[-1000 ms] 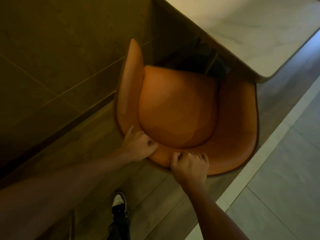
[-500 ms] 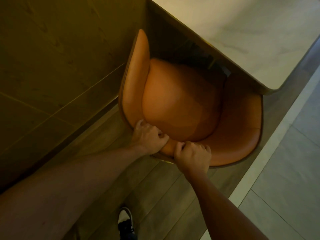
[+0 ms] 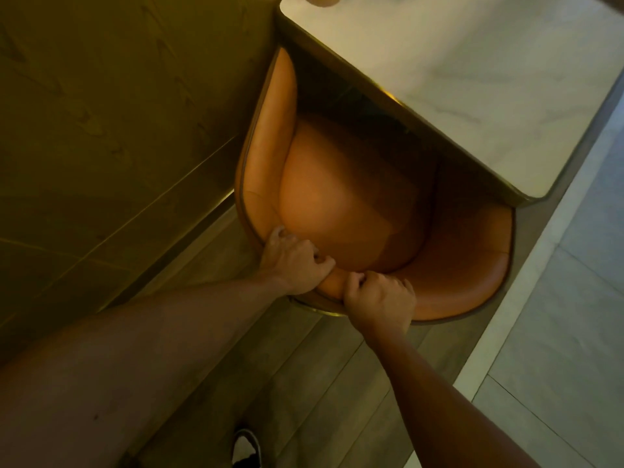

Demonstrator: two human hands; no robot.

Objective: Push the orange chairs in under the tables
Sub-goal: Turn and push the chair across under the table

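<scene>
Both hands (image 3: pixel 295 265) gripping orange chair (image 3: pixel 354 211), now further under table (image 3: pixel 472 79)

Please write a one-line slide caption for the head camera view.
Left hand and right hand grip orange leather chair backrest, seat partly under white marble table.

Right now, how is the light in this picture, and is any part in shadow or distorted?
Head view: dim, warm light; the table is the brightest area and shadows the front of the orange chair seat. Left hand and right hand look fairly sharp on the backrest; the wide lens stretches the forearms near the frame edge.
</scene>
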